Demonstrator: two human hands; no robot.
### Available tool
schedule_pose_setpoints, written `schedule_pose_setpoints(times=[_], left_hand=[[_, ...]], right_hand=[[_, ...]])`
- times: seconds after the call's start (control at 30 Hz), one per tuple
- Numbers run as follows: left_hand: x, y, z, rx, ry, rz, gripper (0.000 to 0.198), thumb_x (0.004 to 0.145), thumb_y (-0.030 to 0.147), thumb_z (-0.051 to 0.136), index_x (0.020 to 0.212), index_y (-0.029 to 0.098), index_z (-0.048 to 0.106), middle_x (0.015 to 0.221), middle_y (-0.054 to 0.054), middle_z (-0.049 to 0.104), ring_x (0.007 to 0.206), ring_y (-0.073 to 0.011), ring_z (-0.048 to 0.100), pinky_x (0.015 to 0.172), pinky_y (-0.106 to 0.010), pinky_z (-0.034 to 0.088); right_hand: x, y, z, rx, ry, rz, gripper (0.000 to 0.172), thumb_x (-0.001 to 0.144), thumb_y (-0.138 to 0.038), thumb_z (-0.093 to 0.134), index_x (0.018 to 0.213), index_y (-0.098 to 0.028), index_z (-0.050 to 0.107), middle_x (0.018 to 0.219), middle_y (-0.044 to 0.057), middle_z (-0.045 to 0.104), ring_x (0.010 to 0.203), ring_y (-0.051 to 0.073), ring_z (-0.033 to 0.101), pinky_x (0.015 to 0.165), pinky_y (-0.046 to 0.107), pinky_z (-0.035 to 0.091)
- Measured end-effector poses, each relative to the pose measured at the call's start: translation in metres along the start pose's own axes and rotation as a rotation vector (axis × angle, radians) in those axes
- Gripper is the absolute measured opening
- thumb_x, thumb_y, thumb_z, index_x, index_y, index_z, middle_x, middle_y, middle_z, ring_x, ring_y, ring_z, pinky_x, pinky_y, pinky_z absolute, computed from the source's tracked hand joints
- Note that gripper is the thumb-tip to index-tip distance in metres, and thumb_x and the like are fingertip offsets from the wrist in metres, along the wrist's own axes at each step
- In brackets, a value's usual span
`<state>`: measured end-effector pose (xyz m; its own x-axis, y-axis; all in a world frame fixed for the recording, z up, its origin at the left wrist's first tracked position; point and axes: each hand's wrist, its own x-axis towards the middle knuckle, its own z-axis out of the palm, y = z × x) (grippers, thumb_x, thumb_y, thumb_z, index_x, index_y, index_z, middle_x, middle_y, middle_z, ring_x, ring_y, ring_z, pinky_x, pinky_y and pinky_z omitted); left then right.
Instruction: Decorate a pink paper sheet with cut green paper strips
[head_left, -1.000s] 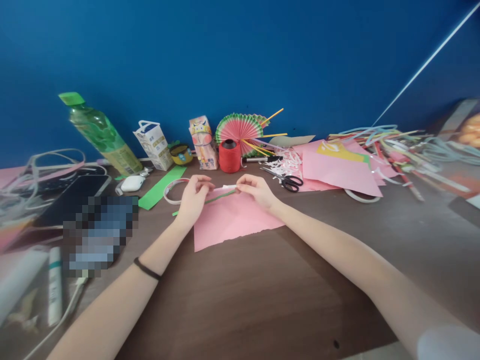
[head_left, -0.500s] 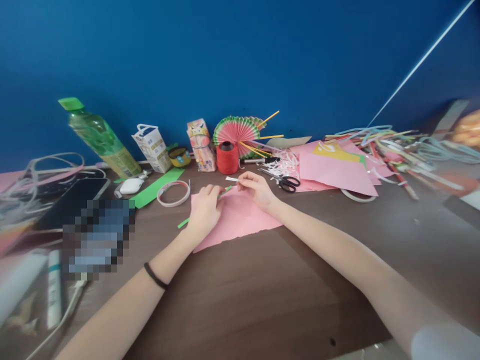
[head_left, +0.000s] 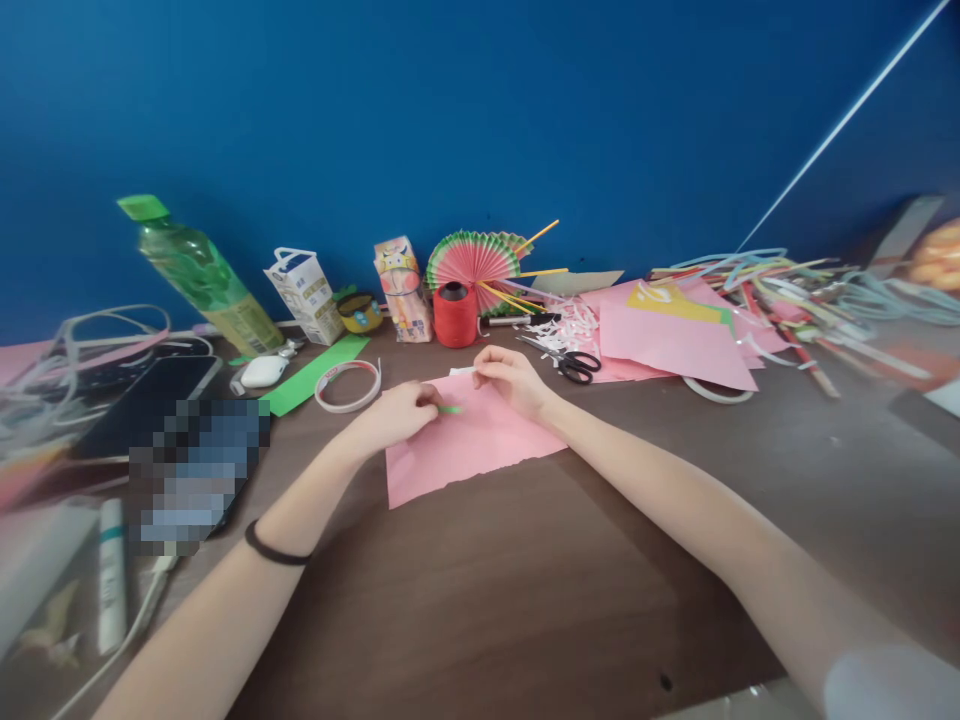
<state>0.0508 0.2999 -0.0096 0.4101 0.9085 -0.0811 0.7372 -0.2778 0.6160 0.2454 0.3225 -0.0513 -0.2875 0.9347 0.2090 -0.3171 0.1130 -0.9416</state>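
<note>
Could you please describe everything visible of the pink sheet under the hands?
The pink sheet looks like plain paper, its near edge uneven as if torn. It lies roughly flat on the brown table. The left hand, with a green strip, is over its left part; the right hand, with a white strip, is at its far edge. The right forearm hides its right side. Whether they press it is unclear.

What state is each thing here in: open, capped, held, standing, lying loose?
Left hand, pinching green strip
Right hand, pinching white strip
Pink sheet, flat, near edge ragged
Pleated fan, spread open
Green bottle, capped
Scissors, lying loose
Tape roll, lying loose
Red spool, standing upright
</note>
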Motion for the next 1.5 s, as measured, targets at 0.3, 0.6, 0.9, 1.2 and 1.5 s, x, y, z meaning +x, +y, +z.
schedule_pose_setpoints(times=[0.3,0.6,0.9,1.2,1.5], left_hand=[[0.001,-0.005,-0.006,-0.512,0.002,-0.126,0.011,0.068,0.028,0.049,0.067,0.018,0.053,0.061,-0.003,0.063,0.054,-0.0159,0.059,0.054,-0.029,0.046],[-0.001,-0.004,-0.008,-0.123,0.000,0.020,0.023,0.070,0.037,0.055,0.079,0.018,0.063,0.081,-0.003,0.067,0.075,-0.0193,0.061,0.072,-0.032,0.045],[-0.009,0.018,0.012,0.123,-0.213,0.161,0.013,0.067,0.029,0.057,0.070,0.018,0.063,0.076,-0.003,0.059,0.075,-0.0190,0.056,0.068,-0.029,0.041],[-0.008,0.005,-0.006,-0.479,-0.330,-0.096,0.018,0.067,0.030,0.063,0.077,0.018,0.054,0.068,-0.002,0.066,0.059,-0.0155,0.060,0.058,-0.028,0.044],[0.000,-0.010,0.002,-0.897,-0.095,-0.165,0.016,0.067,0.027,0.067,0.072,0.013,0.061,0.059,0.000,0.056,0.048,-0.0066,0.047,0.043,-0.019,0.034]], right_hand=[[-0.003,-0.004,-0.004,-0.093,-0.123,0.058,0.016,0.063,-0.027,0.071,0.072,-0.016,0.065,0.062,-0.001,0.065,0.061,0.011,0.060,0.072,0.030,0.047],[-0.004,-0.005,-0.006,-0.142,-0.117,0.047,0.017,0.065,-0.025,0.072,0.080,-0.018,0.073,0.067,0.001,0.070,0.066,0.011,0.063,0.076,0.028,0.048],[0.001,-0.003,-0.012,0.034,-0.177,0.080,0.014,0.062,-0.021,0.074,0.075,-0.018,0.073,0.073,0.001,0.071,0.070,0.010,0.064,0.074,0.025,0.047],[0.001,-0.004,-0.011,-0.002,-0.162,0.079,0.021,0.059,-0.017,0.074,0.080,-0.017,0.071,0.078,0.000,0.070,0.073,0.010,0.064,0.080,0.027,0.047],[0.000,-0.007,-0.007,-0.151,-0.110,0.091,0.015,0.060,-0.017,0.071,0.074,-0.015,0.067,0.071,0.000,0.068,0.069,0.011,0.062,0.076,0.029,0.048]])
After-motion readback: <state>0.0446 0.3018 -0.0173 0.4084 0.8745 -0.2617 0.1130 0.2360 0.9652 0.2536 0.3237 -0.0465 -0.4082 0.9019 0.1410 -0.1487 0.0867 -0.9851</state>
